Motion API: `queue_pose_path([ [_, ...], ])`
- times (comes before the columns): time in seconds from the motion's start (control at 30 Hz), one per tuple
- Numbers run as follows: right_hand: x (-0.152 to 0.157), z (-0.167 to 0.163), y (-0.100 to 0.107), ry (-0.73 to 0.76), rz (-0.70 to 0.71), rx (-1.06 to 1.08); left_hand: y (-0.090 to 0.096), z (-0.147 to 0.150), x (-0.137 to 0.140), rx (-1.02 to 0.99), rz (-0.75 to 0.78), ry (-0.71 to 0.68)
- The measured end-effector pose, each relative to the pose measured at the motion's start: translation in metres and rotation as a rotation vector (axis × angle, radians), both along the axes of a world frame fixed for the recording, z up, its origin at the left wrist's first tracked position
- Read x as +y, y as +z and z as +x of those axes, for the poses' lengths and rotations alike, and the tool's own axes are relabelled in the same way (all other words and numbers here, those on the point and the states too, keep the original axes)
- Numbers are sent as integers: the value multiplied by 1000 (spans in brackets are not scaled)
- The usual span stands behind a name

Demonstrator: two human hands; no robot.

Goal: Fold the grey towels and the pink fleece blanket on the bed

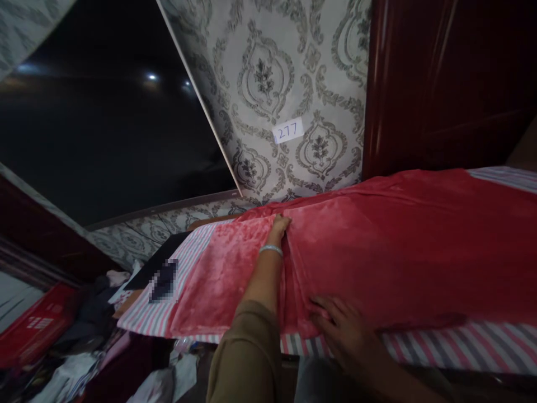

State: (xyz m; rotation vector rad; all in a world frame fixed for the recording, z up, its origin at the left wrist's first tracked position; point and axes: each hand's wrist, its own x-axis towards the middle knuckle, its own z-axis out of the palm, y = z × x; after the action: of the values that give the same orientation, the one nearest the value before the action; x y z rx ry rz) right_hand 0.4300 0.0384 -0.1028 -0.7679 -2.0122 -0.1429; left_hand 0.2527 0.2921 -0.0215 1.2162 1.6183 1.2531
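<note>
Here, red blanket (pixel 377 246) under both hands, left fingers (pixel 280 224) flat, right fingers (pixel 325 305) spread

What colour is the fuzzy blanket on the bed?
The blanket is red-pink, seen best in the head view.

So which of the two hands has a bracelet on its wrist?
The left hand, stretched to the far edge of the red velvet blanket; the right hand near the striped sheet is bare.
</note>
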Motion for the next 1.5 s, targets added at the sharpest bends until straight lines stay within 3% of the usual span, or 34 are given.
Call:
queue_pose_path([
  [0.3,-4,14,7,9,-9,-110,3,5,-30,158,-192,-84],
  [0.43,-6,9,10,17,5,-124,-2,2,-45,212,-195,-92],
  [0.63,-12,7,9,-27,36,-122,-12,-1,-46,216,-150,-42],
  [0.8,-14,10,10,-47,76,-145,-6,2,-54,173,-147,-100],
  [0.97,-12,10,5,-29,84,-124,3,4,-89,148,-214,-232],
  [1.2,-12,8,4,-16,64,-74,-16,1,-167,137,-265,-458],
  [1.33,-14,8,3,-21,55,-82,-14,-3,-189,47,-281,-446],
  [1.5,-14,8,-1,-13,45,-83,-4,0,-196,-48,-313,-394],
])
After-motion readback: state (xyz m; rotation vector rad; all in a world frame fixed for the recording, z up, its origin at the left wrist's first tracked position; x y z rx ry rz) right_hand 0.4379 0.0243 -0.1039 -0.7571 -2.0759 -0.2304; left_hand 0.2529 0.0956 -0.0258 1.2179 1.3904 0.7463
